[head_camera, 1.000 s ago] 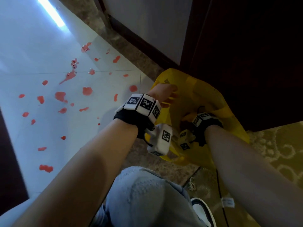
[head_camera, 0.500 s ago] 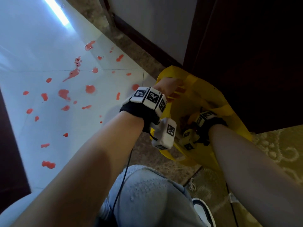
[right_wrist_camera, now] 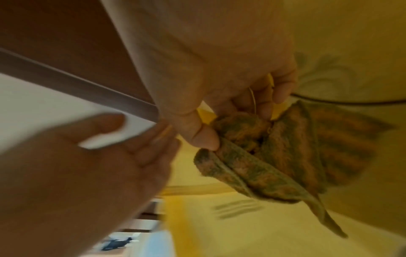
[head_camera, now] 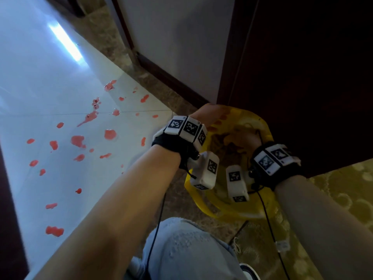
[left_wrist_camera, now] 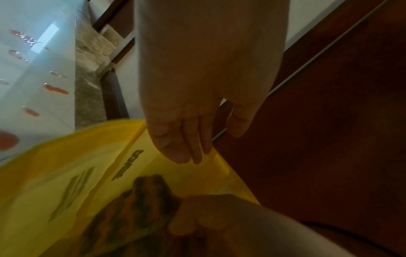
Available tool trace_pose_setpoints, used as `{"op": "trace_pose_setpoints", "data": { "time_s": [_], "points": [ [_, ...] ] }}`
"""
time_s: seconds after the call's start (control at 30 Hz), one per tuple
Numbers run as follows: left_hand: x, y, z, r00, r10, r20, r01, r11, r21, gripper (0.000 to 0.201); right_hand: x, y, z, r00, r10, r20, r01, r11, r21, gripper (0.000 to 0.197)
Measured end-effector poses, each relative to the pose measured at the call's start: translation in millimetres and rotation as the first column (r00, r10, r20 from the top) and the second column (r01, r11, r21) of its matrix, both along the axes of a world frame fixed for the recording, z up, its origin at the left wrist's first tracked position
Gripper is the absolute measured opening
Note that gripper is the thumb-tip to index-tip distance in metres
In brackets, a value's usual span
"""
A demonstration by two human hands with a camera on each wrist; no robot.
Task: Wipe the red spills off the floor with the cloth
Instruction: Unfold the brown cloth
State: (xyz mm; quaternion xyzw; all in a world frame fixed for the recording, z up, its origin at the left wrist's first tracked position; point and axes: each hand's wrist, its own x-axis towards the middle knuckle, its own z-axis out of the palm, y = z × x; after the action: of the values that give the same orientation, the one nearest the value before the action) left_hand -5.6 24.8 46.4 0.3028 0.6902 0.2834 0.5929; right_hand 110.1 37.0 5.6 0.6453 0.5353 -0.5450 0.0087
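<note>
Red spills (head_camera: 77,140) dot the white tile floor (head_camera: 40,87) at the left. A yellow plastic bag (head_camera: 264,128) stands open by the dark wood panel. My left hand (head_camera: 212,116) holds its far rim, fingers (left_wrist_camera: 193,153) hooked over the edge of the bag (left_wrist_camera: 77,156) and thumb apart. My right hand (head_camera: 244,140) is inside the bag's mouth, thumb and fingers pinching a brown-green striped cloth (right_wrist_camera: 263,156), which hangs crumpled below the right hand (right_wrist_camera: 237,121). That cloth (left_wrist_camera: 142,200) also shows in the left wrist view, over the bag's inside.
A dark wooden panel (head_camera: 302,67) rises right behind the bag, beside a white wall with a dark baseboard (head_camera: 171,79). A patterned yellowish carpet (head_camera: 333,188) lies at the lower right. My knee in jeans (head_camera: 187,249) and a shoe (head_camera: 248,271) are below the hands.
My right wrist has come up higher out of the bag. The left hand stays at the bag's rim. The head view has shifted, so the spills sit lower and further left.
</note>
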Motion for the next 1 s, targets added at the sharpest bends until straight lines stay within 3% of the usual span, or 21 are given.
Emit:
{"op": "trace_pose_setpoints", "data": {
  "time_s": [0.07, 0.17, 0.33, 0.43, 0.57, 0.7, 0.8, 1.0],
  "points": [
    [-5, 3, 10, 0.998, -0.035, -0.043, 0.038, 0.998, 0.059, 0.036, 0, 3, 13, 0.998, -0.039, -0.052, 0.036, 0.998, -0.058, 0.033],
    [-13, 4, 24, 0.995, 0.024, -0.099, -0.009, 0.989, 0.148, 0.033, -5, 1, 39, 0.992, -0.056, -0.112, 0.062, 0.997, 0.053, 0.005],
    [-32, -5, 44, 0.981, 0.115, -0.155, -0.079, 0.971, 0.224, 0.034, -22, 3, 77, 0.966, -0.061, -0.252, 0.098, 0.986, 0.135, 0.011],
    [-51, -14, 60, 0.977, 0.19, -0.099, -0.171, 0.97, 0.172, 0.028, -42, 2, 98, 0.949, -0.052, -0.311, 0.117, 0.974, 0.193, 0.011],
    [-81, -31, 79, 0.978, 0.203, -0.057, -0.189, 0.964, 0.187, 0.019, -76, -4, 117, 0.924, -0.039, -0.379, 0.13, 0.967, 0.22, 0.015],
    [-122, -54, 88, 0.961, 0.232, -0.152, -0.188, 0.948, 0.258, 0.032, -113, -17, 128, 0.92, 0.035, -0.39, 0.074, 0.962, 0.261, 0.012],
    [-158, -74, 104, 0.952, 0.277, -0.131, -0.246, 0.945, 0.214, 0.019, -145, -28, 140, 0.911, 0.097, -0.401, 0.03, 0.954, 0.298, 0.008],
    [-226, -115, 138, 0.905, 0.323, -0.277, -0.236, 0.923, 0.305, 0.007, -212, -46, 160, 0.878, 0.272, -0.395, -0.129, 0.927, 0.351, 0.015]
  ]
}}
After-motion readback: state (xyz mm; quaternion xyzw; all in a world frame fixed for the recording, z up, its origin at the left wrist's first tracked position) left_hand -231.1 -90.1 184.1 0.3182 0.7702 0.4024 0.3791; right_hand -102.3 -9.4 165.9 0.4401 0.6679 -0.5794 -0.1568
